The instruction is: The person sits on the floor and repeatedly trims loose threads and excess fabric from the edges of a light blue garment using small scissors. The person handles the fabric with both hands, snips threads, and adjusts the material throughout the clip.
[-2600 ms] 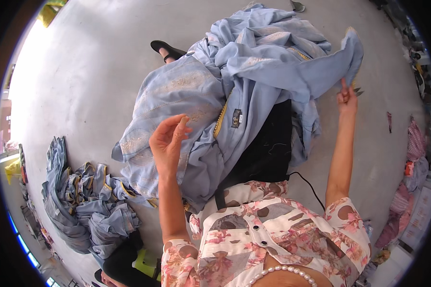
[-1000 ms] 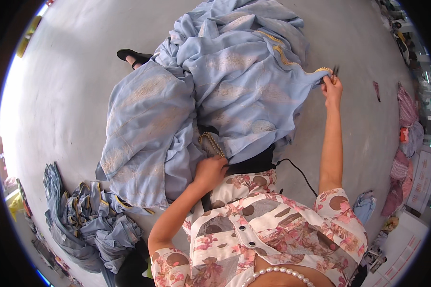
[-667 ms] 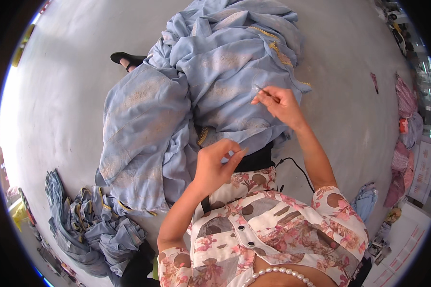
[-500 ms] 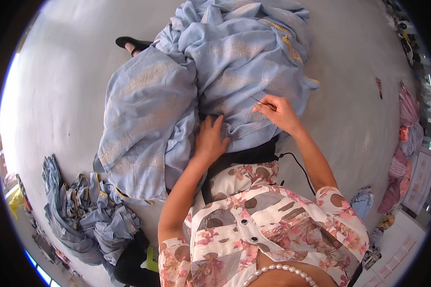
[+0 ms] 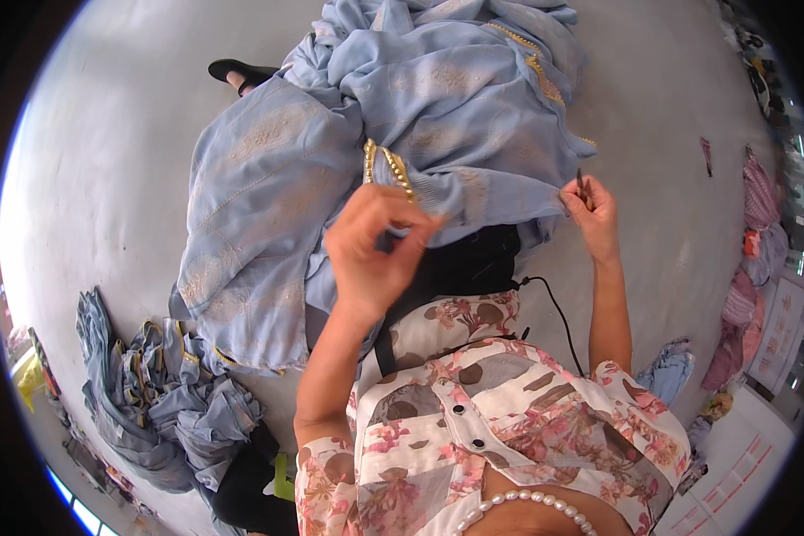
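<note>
A large light-blue embroidered cloth (image 5: 268,205) lies in folds over my lap and legs. Its gold beaded trim (image 5: 369,161) stands up just beyond my left hand (image 5: 377,246), whose fingers are closed on the cloth and slightly blurred. Farther right, my right hand (image 5: 596,214) pinches the same cloth. A small, dark, pointed tool (image 5: 581,183) is also held there, mostly hidden by the fingers. Between the two hands a strip of cloth is drawn out sideways. More yellow-gold trim (image 5: 545,80) runs along the cloth's far right edge.
A heap of blue-grey cloth with gold trim (image 5: 165,393) lies on the grey floor (image 5: 116,179) at the lower left. Pink checked cloth (image 5: 762,192) and other bundles line the right side. A black cord (image 5: 558,313) hangs at my right. A black shoe (image 5: 241,71) shows beyond the cloth.
My left hand has risen from lying on the cloth and closed on it, lifting gold trim into view. My right hand has moved right and grips the cloth, still holding the tool.
</note>
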### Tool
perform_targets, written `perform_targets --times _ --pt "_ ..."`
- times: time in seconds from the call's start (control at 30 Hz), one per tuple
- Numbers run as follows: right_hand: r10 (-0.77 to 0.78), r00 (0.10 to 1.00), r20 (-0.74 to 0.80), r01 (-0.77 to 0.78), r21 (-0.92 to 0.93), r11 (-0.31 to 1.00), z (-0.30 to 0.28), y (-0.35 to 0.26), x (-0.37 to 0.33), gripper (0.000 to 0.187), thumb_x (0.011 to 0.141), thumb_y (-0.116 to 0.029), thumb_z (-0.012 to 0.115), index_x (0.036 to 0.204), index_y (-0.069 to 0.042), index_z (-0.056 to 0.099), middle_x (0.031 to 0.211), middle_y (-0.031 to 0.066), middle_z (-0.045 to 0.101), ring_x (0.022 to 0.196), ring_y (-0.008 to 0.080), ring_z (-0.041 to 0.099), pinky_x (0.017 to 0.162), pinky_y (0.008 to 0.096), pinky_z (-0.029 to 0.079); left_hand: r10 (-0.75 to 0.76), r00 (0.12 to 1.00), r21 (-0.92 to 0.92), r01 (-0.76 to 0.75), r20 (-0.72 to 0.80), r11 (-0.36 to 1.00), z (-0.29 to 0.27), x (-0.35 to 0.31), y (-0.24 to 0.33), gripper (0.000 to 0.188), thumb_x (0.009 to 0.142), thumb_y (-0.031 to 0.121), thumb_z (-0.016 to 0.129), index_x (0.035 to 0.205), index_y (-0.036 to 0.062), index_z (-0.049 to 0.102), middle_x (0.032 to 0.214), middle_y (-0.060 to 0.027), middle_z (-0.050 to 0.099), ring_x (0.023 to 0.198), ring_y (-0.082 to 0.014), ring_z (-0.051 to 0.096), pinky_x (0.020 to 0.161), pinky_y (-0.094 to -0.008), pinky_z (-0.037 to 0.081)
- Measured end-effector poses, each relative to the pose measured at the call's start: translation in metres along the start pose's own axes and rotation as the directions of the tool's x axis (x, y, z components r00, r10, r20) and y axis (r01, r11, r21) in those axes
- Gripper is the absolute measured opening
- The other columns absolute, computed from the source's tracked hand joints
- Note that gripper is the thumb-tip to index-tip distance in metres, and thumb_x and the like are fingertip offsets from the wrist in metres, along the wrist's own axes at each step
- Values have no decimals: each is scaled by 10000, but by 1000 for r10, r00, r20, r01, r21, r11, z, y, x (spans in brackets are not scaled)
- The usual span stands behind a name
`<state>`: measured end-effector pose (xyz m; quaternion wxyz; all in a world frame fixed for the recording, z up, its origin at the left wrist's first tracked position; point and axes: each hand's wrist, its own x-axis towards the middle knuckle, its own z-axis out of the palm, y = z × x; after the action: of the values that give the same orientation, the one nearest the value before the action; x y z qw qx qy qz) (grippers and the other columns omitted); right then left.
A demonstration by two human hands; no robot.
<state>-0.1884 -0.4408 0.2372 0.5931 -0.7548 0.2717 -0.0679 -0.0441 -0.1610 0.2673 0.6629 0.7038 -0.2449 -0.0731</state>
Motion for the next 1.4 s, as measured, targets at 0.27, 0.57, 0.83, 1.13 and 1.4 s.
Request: perform_targets --times 0.27,0.57,0.83,1.13,1.4 --pt "-4 989 -147 -13 -116 993 19 2 10 153 888 -163 642 933 -18 637 840 -37 647 564 -11 385 488 166 297 249 940 189 -295 234 937 72 -34 -57 198 614 -83 653 734 59 584 845 -48 592 753 -252 592 606 -333 480" --pt "-164 969 185 222 -359 907 90 -15 50 248 786 -139 724 928 33 616 835 28 641 705 60 541 615 224 440 295 921 248 -357 254 901 85 -21 -47 152 652 -7 644 784 59 611 876 -58 622 781 -247 604 645 -347 493" --pt "-94 991 94 110 -175 978 111 12 39 156 774 -23 669 908 19 601 749 90 650 663 97 597 607 265 478 -323 933 249 355 -160 901 54 36 -77 450 736 212 649 1147 48 563 1116 -109 582 882 -241 580 791 -347 467" --pt "-543 775 324 625 -258 737 136 -8 6 252 682 68 655 908 -29 596 752 80 612 625 220 626 553 311 492 -304 934 -83 293 -187 952 60 39 -118 124 873 68 641 984 18 662 877 -21 661 745 -78 592 671 -199 459" --pt "-502 850 162 525 -175 833 114 -90 13 309 787 -139 737 1024 -40 566 732 41 594 669 120 621 590 244 516 -188 964 -904 244 187 352 11 33 -68 262 934 65 539 1188 1 524 1001 -68 654 880 -117 637 772 -238 514"
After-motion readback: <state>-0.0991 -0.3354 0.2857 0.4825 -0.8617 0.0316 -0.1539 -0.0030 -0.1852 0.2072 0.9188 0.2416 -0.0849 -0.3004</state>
